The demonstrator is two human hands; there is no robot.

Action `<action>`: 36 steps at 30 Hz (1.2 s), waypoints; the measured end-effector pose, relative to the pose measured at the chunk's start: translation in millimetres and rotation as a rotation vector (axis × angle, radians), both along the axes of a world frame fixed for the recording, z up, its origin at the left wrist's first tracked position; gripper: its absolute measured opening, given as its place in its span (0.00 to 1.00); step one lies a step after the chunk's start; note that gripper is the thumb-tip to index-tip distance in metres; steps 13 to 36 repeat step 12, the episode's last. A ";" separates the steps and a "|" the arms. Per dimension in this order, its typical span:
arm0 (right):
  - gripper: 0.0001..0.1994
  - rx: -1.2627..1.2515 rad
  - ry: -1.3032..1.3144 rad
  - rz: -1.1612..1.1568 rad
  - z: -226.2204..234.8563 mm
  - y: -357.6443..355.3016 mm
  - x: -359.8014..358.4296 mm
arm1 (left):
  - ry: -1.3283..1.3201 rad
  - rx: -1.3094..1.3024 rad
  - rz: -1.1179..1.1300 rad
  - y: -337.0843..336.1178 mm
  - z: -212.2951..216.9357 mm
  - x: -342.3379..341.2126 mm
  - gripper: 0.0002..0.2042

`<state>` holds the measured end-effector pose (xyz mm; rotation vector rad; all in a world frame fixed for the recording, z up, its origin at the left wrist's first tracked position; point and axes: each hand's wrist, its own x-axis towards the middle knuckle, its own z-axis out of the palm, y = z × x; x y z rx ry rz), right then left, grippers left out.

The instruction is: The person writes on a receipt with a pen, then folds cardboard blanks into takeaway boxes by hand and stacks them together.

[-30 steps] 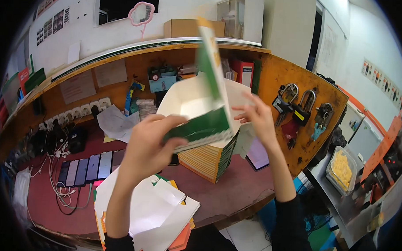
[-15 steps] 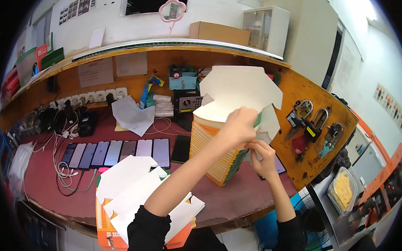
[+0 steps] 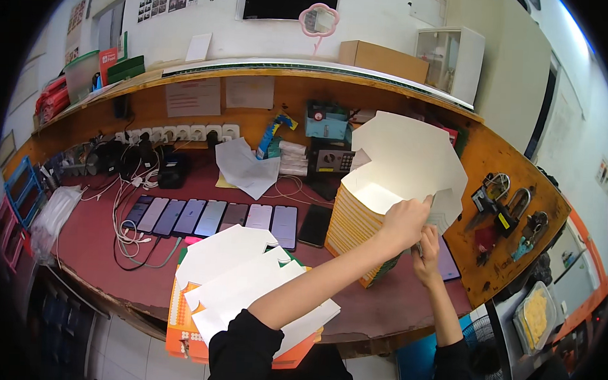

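Hands [image 3: 413,234] on white carton flap [image 3: 412,163]

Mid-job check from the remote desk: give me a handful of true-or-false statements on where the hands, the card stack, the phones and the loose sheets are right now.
1. Both hands are at the white die-cut card sheet on top of the tall stack of flat cards with yellow edges. True: the left hand and the right hand meet at its right edge.
2. The row of flat dark smartphones lies right of the stack. False: it lies left of it.
3. The pile of loose white card sheets lies at the near edge of the dark red bench. True.
4. The left hand holds a phone. False: its fingers grip the white sheet.
5. Padlocks hang on the wooden side panel at the right. True.
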<state>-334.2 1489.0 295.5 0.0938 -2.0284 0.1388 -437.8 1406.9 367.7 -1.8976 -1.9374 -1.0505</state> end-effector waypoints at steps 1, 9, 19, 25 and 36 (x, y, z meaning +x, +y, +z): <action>0.14 0.000 0.000 0.003 5.3 5.1 2.1 | 0.038 0.032 -0.026 -0.1 -2.0 -0.7 0.31; 0.06 0.010 -0.083 -0.143 8.7 37.2 10.1 | 0.178 0.028 -0.003 -1.6 0.5 8.7 0.27; 0.06 -0.097 -0.089 -0.118 7.7 37.1 8.7 | 0.188 -0.008 0.073 -2.5 -1.5 8.0 0.27; 0.06 -0.097 -0.089 -0.118 7.7 37.1 8.7 | 0.188 -0.008 0.073 -2.5 -1.5 8.0 0.27; 0.06 -0.097 -0.089 -0.118 7.7 37.1 8.7 | 0.188 -0.008 0.073 -2.5 -1.5 8.0 0.27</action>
